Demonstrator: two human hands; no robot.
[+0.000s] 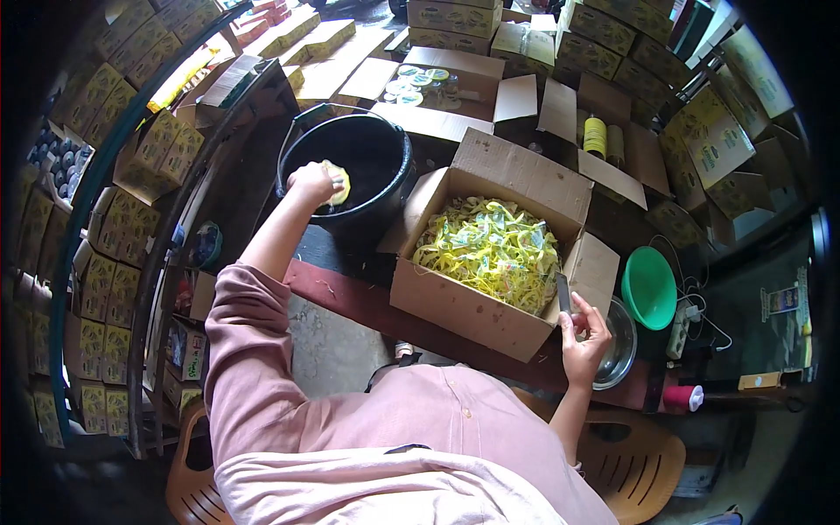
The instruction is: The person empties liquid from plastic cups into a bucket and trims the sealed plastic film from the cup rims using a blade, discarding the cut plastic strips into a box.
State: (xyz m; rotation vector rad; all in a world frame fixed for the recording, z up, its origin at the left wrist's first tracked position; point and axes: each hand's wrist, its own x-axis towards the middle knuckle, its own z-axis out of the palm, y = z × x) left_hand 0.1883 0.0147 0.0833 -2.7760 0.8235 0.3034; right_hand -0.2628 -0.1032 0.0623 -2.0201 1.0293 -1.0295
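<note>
My left hand (313, 185) is closed on a small yellow-rimmed round piece (336, 184), at the near left inside edge of a black bucket (404, 166). What else lies in the bucket's dark inside I cannot make out. Between thumb and fingers, my right hand (586, 341) grips a dark flat blade-like strip (563, 292) that points up. It is beside the right front corner of an open cardboard box (464, 311). That box is filled with a heap of yellow and clear plastic strips (490, 249).
A clear bowl (618, 346) is just right of my right hand, with a green bowl (649, 287) beyond it. Behind stands an open carton (477, 92) of round-lidded cups. A red thread spool (681, 398) lies at the right edge. Stacked yellow boxes (109, 289) line the left.
</note>
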